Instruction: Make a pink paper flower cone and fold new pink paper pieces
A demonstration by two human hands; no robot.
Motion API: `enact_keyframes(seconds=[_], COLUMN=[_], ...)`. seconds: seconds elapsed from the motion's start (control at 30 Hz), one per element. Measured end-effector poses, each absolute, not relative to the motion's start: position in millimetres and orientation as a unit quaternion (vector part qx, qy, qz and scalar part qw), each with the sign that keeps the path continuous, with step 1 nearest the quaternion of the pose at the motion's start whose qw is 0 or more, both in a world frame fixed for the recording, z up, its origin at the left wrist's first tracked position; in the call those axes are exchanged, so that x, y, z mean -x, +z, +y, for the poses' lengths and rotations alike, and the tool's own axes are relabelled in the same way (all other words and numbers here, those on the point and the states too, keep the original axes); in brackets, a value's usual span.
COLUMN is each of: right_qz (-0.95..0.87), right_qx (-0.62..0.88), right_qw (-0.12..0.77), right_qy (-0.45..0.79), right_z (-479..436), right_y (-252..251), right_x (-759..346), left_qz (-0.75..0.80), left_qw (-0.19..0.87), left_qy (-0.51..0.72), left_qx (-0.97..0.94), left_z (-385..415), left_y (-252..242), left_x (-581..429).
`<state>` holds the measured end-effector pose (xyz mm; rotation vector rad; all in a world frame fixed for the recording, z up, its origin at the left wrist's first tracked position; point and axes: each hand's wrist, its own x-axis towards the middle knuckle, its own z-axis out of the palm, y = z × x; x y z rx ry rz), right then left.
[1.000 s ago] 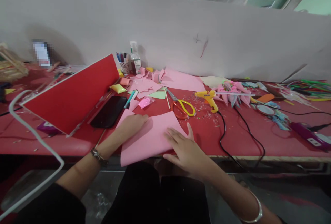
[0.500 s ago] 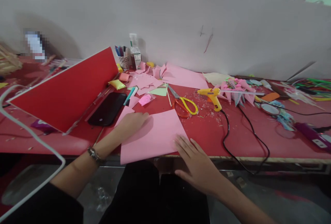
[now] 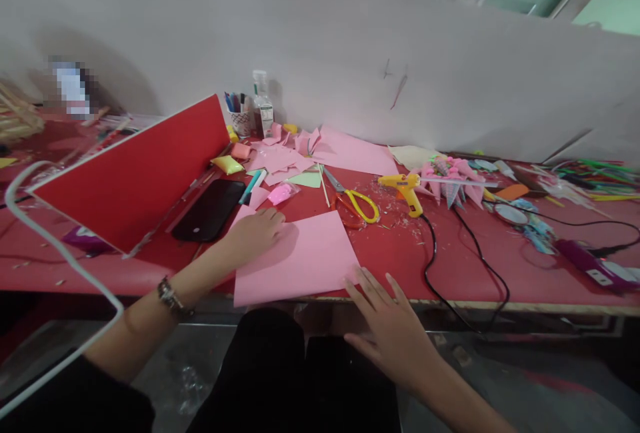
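My right grip (image 3: 387, 326) is just in front of the worktop (image 3: 390, 266), fingers spread apart and holding nothing, its fingertips over the near right corner of the pink sheet (image 3: 310, 253); whether they touch the paper I cannot tell. The sheet lies at the worktop's near edge, its near left corner poking out past that edge. My left grip (image 3: 257, 232) rests palm down on the sheet's far left part, fingers close together and a little bent; I cannot tell whether any paper is pinched under them.

Farther in from the near edge, the black phone (image 3: 209, 210) lies left of my left grip, beside the tilted red board (image 3: 145, 173). The pink packet (image 3: 281, 192) sits just beyond the sheet, and the scissors (image 3: 364, 206) with one yellow and one orange handle lie beyond its far right corner. Right of them is the yellow glue gun (image 3: 413, 200), its black cord running over the near edge. Toward the far edge are the pink scraps (image 3: 280, 160), with the pen cup (image 3: 240, 125) and the bottle (image 3: 265, 116) standing behind.
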<state>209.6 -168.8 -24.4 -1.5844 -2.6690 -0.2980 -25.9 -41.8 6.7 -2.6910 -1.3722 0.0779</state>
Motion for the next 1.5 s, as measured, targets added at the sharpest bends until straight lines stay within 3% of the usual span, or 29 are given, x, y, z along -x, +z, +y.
enact_keyframes(seconds=[0.3,0.7,1.03,1.5], right_qz=[-0.85,-0.847,-0.845,-0.84], right_qx=[0.513,0.514,0.509,0.515], right_qw=[0.034,0.038,0.029,0.011], right_qy=[-0.113,-0.131,-0.162,-0.17], right_z=[-170.7,-171.9,-168.4,-164.0], right_y=[-29.7,-34.9,-27.8,-23.6], right_x=[-205.7,-206.9,-197.2,-183.0], left_qz=[-0.285,-0.3,-0.313,-0.324], left_qw=[0.077,0.116,0.092,0.084], left_qy=[-0.09,-0.032,-0.045,-0.079], left_qx=[0.951,0.946,0.944,0.939], left_z=[-112.3,-126.0,-118.2,-118.7], left_y=[-19.5,-32.4,-17.0,-37.2], left_x=[-9.5,0.1,8.6,15.6])
